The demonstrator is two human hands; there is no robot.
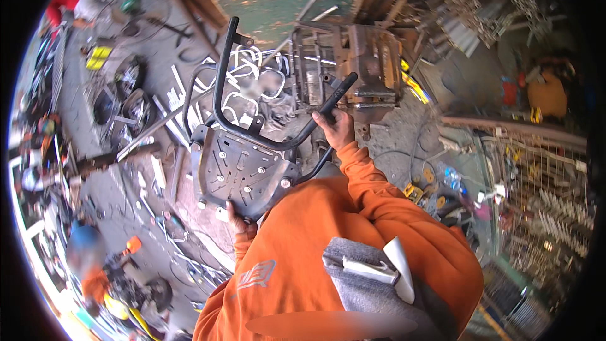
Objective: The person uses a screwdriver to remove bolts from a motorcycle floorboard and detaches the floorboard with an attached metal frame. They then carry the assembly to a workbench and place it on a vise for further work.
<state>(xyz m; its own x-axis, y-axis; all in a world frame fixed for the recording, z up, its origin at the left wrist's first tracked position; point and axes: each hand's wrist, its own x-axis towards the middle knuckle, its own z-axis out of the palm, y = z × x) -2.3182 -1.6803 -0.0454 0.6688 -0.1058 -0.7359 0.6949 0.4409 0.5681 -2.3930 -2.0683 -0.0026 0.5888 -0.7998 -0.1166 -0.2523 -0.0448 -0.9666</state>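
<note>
A black motorcycle luggage rack (pixel 243 167) is held up in front of my body. It has a slotted flat plate with several bolts and a bent black tube (pixel 221 85) rising from its far side. My right hand (pixel 338 127) is closed round the right arm of that tube. At the plate's near edge my left hand (pixel 238 220) grips the rack, its thumb on top and most of its fingers hidden underneath. A small white piece (pixel 221 215) shows beside the left thumb; what it is I cannot tell.
Beyond the rack stands a rusty metal frame (pixel 372 69), with white bent tubes (pixel 246 76) left of it. Wheel-like parts (pixel 136 107) lie on the left floor. Metal pieces hang over a wire mesh (pixel 555 208) at right. Other people (pixel 79 0) are at the far left and lower left.
</note>
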